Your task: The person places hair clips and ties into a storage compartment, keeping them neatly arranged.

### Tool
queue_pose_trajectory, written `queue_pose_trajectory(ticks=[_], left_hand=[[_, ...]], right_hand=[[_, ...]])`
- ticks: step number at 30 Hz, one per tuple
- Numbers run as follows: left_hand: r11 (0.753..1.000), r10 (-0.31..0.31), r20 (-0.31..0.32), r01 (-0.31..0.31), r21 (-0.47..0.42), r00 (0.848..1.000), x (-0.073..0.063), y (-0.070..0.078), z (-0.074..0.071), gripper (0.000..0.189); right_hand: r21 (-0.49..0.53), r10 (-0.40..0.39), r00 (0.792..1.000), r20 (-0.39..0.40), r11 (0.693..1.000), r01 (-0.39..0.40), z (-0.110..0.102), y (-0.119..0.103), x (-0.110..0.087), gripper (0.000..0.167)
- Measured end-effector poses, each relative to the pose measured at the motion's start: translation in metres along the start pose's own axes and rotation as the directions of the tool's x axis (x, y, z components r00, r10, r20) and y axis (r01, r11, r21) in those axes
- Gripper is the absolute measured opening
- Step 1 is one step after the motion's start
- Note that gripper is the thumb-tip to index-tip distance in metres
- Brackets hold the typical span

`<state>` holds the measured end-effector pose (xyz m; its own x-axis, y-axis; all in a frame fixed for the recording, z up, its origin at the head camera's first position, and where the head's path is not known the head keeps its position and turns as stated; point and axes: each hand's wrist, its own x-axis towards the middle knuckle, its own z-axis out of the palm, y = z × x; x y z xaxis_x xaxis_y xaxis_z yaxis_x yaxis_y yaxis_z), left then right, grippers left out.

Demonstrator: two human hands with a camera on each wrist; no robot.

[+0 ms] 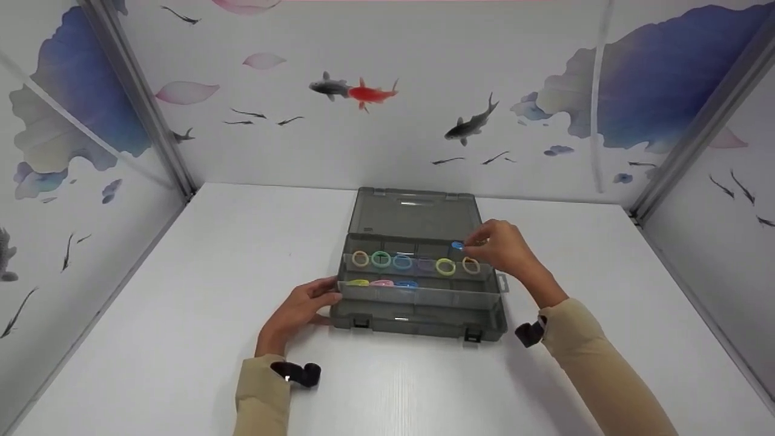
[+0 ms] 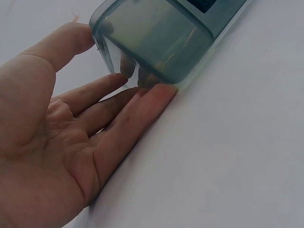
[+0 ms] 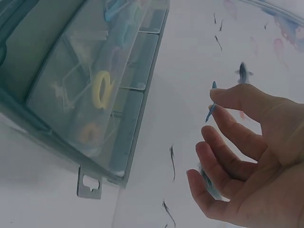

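Observation:
My right hand (image 1: 501, 245) pinches a small blue ring (image 3: 213, 90) between thumb and forefinger, over the right back part of a grey see-through compartment box (image 1: 418, 330). Seen edge-on in the right wrist view, the ring looks thin, and the other fingers curl loosely below it. My left hand (image 1: 301, 309) touches the box's left end; in the left wrist view its thumb is at the upper edge and its long fingers lie along the side near the table. Several coloured rings sit in rows inside, among them a yellow ring (image 3: 97, 90) and a pink ring (image 1: 381, 283).
The box's lid (image 1: 415, 213) lies open toward the back wall. Two dark latches, including the right latch (image 1: 473, 334), face the near side. A hanging tab (image 3: 89, 184) sticks out from the box's right end. White panels with painted fish surround the white table (image 1: 181, 327).

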<state>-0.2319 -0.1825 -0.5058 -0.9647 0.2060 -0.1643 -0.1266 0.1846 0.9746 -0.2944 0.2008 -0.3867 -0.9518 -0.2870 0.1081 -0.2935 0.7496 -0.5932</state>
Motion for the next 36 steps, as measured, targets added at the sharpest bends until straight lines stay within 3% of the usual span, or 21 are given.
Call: queue_pose_trajectory(ticks=[6,14,24,31,36], left_hand=[[1.0,-0.009,-0.011,0.009,0.008,1.0,0.0,0.002,0.0,0.063],[1.0,-0.012,-0.01,0.012,0.011,1.0,-0.001,0.002,0.0,0.063],[1.0,-0.017,-0.016,0.017,0.02,1.0,-0.001,0.002,0.001,0.062],[1.0,-0.012,-0.007,0.013,0.01,1.0,0.0,0.001,0.0,0.063],[1.0,-0.015,0.0,0.015,0.017,1.0,0.0,0.001,-0.002,0.063]], right_hand=[[0.019,-0.05,0.998,0.023,0.999,0.049,0.018,-0.009,0.008,0.017],[0.015,-0.128,0.982,0.136,0.992,0.127,0.04,-0.004,0.018,0.011],[0.028,-0.135,0.97,0.201,0.991,0.132,0.057,0.002,0.019,0.008],[0.007,-0.085,0.966,0.245,0.996,0.086,0.067,0.007,0.02,0.01],[-0.03,-0.11,0.963,0.245,0.992,0.121,0.072,0.009,0.021,0.008]])
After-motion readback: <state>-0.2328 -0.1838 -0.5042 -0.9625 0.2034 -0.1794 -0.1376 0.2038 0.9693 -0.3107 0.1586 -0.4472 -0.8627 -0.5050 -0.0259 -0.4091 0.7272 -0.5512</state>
